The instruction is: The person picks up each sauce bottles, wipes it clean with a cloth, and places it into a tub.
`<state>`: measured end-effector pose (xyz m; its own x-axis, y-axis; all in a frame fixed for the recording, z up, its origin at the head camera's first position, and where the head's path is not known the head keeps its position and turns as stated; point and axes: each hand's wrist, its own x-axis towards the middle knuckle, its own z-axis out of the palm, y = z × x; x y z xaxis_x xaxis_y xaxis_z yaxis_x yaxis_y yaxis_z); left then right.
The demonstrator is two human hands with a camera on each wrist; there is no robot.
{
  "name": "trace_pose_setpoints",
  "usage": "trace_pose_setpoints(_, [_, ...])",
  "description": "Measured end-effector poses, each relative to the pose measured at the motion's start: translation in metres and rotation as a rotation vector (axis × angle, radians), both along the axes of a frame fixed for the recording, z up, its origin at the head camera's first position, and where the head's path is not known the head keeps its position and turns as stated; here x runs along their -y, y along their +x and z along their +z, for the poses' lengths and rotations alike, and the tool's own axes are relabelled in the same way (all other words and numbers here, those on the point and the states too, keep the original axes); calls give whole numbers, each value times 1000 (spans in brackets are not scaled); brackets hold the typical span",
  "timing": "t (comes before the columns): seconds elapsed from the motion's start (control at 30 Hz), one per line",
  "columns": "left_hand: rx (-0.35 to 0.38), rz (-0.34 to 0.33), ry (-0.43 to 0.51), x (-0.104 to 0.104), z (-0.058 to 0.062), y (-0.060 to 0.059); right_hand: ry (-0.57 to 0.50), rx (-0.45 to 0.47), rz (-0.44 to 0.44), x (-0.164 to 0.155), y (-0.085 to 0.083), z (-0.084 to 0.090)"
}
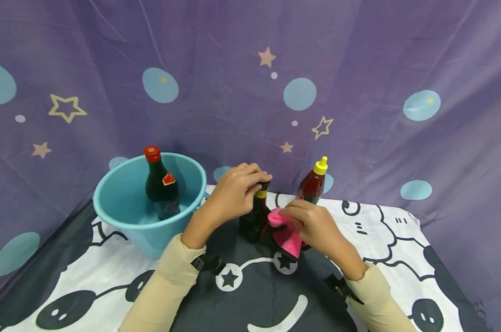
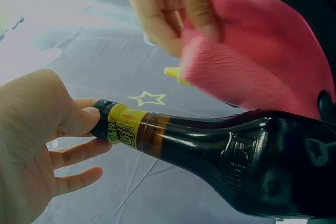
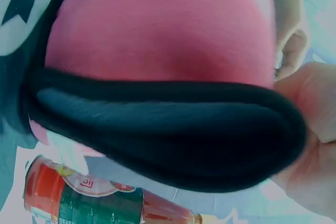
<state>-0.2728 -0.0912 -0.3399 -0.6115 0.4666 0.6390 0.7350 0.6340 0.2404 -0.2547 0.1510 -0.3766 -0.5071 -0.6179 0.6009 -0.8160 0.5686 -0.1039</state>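
Note:
My left hand [image 1: 235, 191] holds the black cap of a dark glass sauce bottle [image 1: 253, 223], thumb and forefinger pinching it at the top. In the left wrist view, a yellow band [image 2: 126, 127] circles the bottle's neck just below the cap. A pink fabric piece with black edging [image 1: 287, 237] hangs from my right hand [image 1: 316, 226], which pinches its upper end beside the bottle. The right wrist view shows a black-rimmed opening [image 3: 173, 129] in the fabric. Behind the right hand stands a red sauce bottle [image 1: 311, 186] with a yellow nozzle cap, its lower part hidden.
At the left stands a light blue bucket [image 1: 146, 237], holding a dark green bottle [image 1: 161, 184] with a red cap, leaning inside. A black and white cartoon-print cloth [image 1: 275, 295] covers the table. A purple curtain [image 1: 217, 55] with stars and dots hangs close behind.

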Motion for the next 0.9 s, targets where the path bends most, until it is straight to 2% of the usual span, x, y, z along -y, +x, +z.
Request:
trace_pose_setpoints(0.17, [-8, 12, -14, -1, -1, -1, -172, -42, -51, -4, -5, 4])
trace_pose_setpoints(0.27, [-14, 20, -22, -1, 0, -1, -322, -71, -85, -2, -6, 10])
trace_pose_setpoints(0.4, [-27, 39, -42, -3, 1, 1, -541, -150, -113, 9, -7, 20])
trace_pose_setpoints(0.47, [-50, 51, -58, -3, 1, 1, -594, -215, -95, 19, -7, 22])
trace_pose_setpoints(0.53, [-89, 65, -84, -4, 1, 1, -584, -299, -66, 29, -7, 20])
trace_pose_setpoints(0.7, [-178, 81, -117, -6, 1, 1, -443, -486, 0, 49, -9, 9])
trace_pose_setpoints(0.9, [-163, 46, -80, -5, 1, 1, -350, -589, 9, 52, -13, 1])
